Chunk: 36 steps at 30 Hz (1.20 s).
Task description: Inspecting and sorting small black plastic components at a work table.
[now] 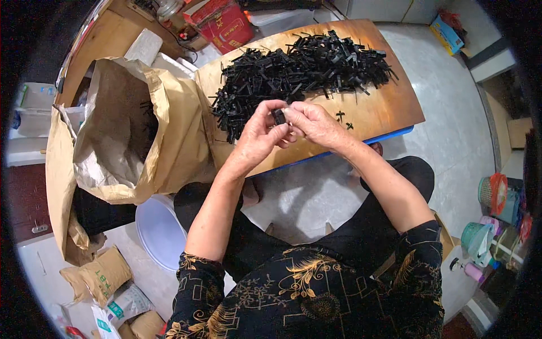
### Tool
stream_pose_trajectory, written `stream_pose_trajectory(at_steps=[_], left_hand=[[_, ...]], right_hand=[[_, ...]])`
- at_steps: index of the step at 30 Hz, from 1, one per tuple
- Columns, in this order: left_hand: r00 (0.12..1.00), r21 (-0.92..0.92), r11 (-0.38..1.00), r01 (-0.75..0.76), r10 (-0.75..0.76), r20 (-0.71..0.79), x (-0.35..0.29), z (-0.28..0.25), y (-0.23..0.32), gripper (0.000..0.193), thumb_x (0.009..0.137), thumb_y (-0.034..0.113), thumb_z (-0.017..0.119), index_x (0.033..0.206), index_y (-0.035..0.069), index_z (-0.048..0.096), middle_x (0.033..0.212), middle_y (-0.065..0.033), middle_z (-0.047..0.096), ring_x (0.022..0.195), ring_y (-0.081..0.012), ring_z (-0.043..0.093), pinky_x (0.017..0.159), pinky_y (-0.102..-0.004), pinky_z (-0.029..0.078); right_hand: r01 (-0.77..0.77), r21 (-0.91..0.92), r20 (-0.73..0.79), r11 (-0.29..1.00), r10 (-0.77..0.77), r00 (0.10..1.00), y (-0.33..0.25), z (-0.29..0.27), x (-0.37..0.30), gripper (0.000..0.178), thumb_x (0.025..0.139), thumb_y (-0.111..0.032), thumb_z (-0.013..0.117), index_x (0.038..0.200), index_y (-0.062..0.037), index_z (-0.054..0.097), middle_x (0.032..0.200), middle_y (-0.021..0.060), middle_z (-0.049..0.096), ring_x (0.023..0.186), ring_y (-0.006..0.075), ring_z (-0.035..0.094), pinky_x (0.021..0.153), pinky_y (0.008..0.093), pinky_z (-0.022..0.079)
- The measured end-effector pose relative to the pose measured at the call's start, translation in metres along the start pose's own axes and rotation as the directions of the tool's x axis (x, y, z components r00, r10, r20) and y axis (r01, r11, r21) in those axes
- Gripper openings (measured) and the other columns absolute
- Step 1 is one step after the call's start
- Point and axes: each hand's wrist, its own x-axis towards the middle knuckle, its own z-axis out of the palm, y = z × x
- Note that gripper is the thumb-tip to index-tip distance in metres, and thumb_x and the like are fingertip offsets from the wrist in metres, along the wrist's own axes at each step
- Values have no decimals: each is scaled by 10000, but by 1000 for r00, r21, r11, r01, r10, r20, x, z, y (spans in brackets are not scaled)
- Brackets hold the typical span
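Both hands meet above the near edge of a wooden tabletop (395, 110). A small, blocky black plastic part (278, 116) sits between the thumb and fingers of my left hand (258, 135). My right hand (317, 125) is closed against the right side of that part, thumb and fingertips pressed together; its fingers hide part of it. Just beyond the hands spreads a large heap of thin black plastic pieces (305, 65). Two small cross-shaped black pieces (340, 116) lie apart from the heap, right of my right hand.
A large open paper sack (180, 130) stands left of the tabletop, with some black pieces inside. Below it is a white round tub (161, 231). Filled brown bags (104, 274) lie lower left. A red box (223, 25) stands behind, and baskets (477, 240) at the right.
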Motion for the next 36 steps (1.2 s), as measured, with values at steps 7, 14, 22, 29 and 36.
stream_pose_trajectory(at_steps=[7,14,22,29,36], left_hand=[[998,-43,998,50,-51,-31,0,-10,-8,255,881,91,531,1090,49,392,839,-71,571,737,-130,602,608,-242,505],[997,26,1000,-16,18,-76,5,-13,-22,252,864,76,557,1061,50,401,790,-65,572,696,-126,602,571,-243,509],[960,409,911,-61,166,-225,9,-6,-26,290,827,10,551,1068,28,390,682,-106,579,612,-160,616,531,-285,487],[930,570,815,-105,283,-233,16,-11,-32,314,790,2,579,1055,34,414,678,-98,564,573,-154,589,511,-312,454],[950,164,986,-23,73,-305,25,-13,-31,314,826,20,557,1081,52,377,726,-64,559,646,-122,608,548,-246,504]], right_hand=[[-49,-72,28,996,51,998,14,10,1,273,951,-261,401,859,-33,522,717,-5,505,632,70,487,563,228,420],[-56,-147,-8,988,56,998,28,14,7,233,955,-228,406,921,-26,518,766,1,506,692,67,492,615,218,441],[36,-400,-153,916,-105,983,29,20,14,167,923,-155,434,847,-21,501,621,19,433,578,103,418,527,290,379],[-35,-411,-192,911,-49,980,27,20,21,191,899,-184,447,842,-13,508,711,193,552,685,358,571,594,414,432],[32,-279,-158,960,-78,984,23,16,31,166,917,-174,466,849,-28,506,637,4,457,590,77,428,529,247,388]])
